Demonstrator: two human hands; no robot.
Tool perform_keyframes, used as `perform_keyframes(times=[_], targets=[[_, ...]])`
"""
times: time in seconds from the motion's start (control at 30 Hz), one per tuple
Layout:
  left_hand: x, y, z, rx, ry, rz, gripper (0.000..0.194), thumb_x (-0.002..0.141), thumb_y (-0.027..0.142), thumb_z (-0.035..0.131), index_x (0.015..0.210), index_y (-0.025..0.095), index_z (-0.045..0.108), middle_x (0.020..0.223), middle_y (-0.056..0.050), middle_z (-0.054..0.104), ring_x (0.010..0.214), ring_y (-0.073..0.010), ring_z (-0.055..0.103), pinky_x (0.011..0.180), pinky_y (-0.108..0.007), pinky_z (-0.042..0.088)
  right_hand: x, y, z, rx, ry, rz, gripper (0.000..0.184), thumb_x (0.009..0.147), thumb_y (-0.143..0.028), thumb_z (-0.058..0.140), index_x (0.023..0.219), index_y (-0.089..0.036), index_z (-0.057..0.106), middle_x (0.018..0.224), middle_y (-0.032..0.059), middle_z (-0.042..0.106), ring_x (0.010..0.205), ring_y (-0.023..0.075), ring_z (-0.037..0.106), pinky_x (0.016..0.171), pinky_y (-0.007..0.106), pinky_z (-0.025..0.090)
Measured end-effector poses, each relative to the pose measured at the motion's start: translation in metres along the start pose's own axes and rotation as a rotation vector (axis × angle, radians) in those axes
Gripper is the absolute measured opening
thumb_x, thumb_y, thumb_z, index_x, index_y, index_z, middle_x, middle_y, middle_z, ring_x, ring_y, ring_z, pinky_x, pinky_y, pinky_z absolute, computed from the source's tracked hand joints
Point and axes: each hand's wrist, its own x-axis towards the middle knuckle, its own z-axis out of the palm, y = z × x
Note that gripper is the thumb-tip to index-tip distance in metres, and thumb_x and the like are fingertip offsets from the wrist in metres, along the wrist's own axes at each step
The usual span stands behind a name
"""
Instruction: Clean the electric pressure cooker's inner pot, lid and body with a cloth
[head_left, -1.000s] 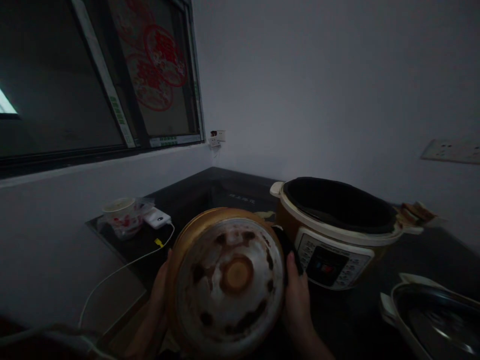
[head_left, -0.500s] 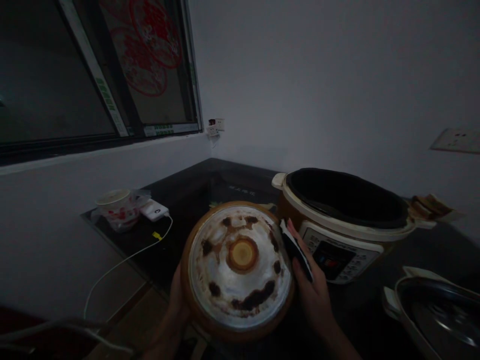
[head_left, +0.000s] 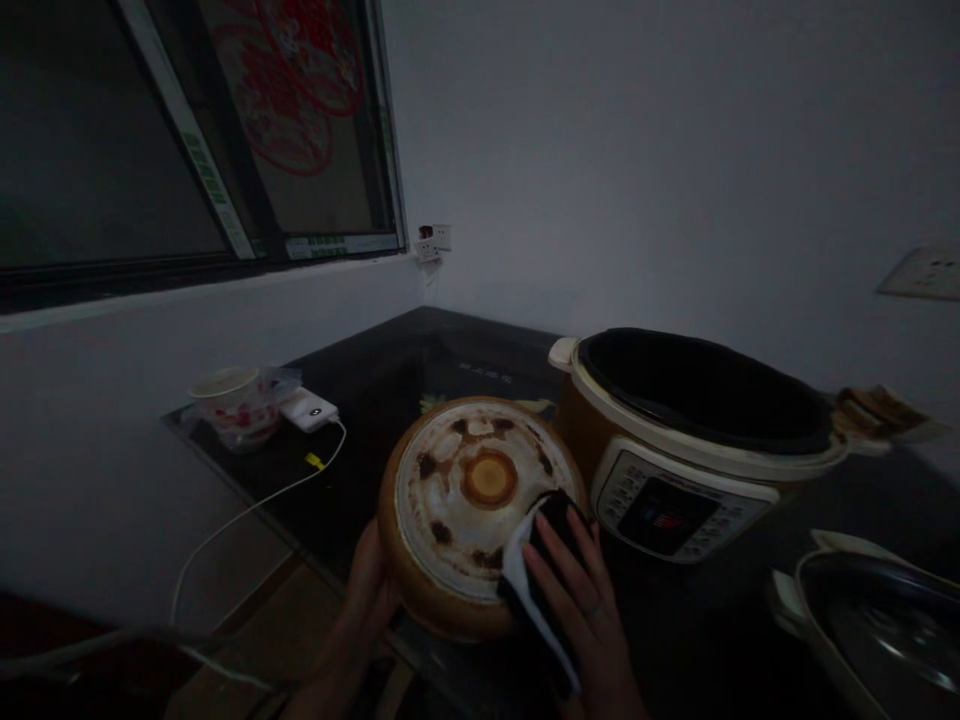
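Observation:
A round brown pot (head_left: pixel 427 480) is tilted toward me, its whitish bottom marked with dark burnt patches and a tan disc in the middle. My left hand (head_left: pixel 373 575) grips its lower left side, with the fingertips hidden behind the rim. Under the fingers of my right hand (head_left: pixel 577 575) is a folded black and white cloth (head_left: pixel 517 570), pressed against the lower right of the stained bottom. Just right of the pot stands a brown and white electric cooker (head_left: pixel 675 500), uncovered, with a dark inside and a front control panel.
At the lower right lies the cooker's lid (head_left: pixel 885 620). A bagged paper bowl (head_left: pixel 236 405) and a white power bank (head_left: pixel 307 408) with a cable sit on the left of the black table (head_left: pixel 360 400). Brown folded material (head_left: pixel 874 412) is by the cooker's right handle. Walls and a window enclose the corner.
My right hand has moved with the cloth from the pot's right edge down onto its lower right face. The pot has shifted slightly right and leans back more.

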Motion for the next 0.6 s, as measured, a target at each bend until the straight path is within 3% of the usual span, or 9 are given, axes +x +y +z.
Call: perform_keyframes(times=[0.13,0.4,0.6], targets=[[0.005,-0.003,-0.004,-0.022,-0.016,-0.019,0.021,0.066,0.024,0.071,0.085,0.016,0.066,0.082,-0.007,0.075,0.1,-0.0297,0.067,0.083,-0.039,0.056,-0.002,-0.003,0.006,-0.1,0.022,-0.045,0.059,0.094,-0.044,0.031,0.148,-0.023,0.025,0.143,0.0066,0.045,0.143,0.0269,0.017,0.115,0.05,0.012],[0.009,0.001,-0.011,0.105,0.003,0.058,0.023,0.075,0.03,0.069,0.094,0.017,0.068,0.068,-0.004,0.073,0.081,-0.0268,0.071,0.073,-0.036,0.059,0.003,-0.002,0.006,-0.073,0.026,0.007,0.056,0.093,-0.036,0.033,0.147,-0.022,0.029,0.143,0.0087,0.045,0.141,0.0306,0.022,0.111,0.055,0.021],[0.014,0.005,-0.017,0.136,0.03,0.08,0.02,0.07,0.032,0.075,0.084,0.02,0.07,0.062,0.001,0.071,0.071,-0.0234,0.07,0.068,-0.029,0.057,0.003,-0.003,0.009,-0.086,0.062,-0.02,0.056,0.093,-0.038,0.031,0.147,-0.022,0.029,0.138,0.0099,0.051,0.14,0.0311,0.024,0.11,0.057,0.023]])
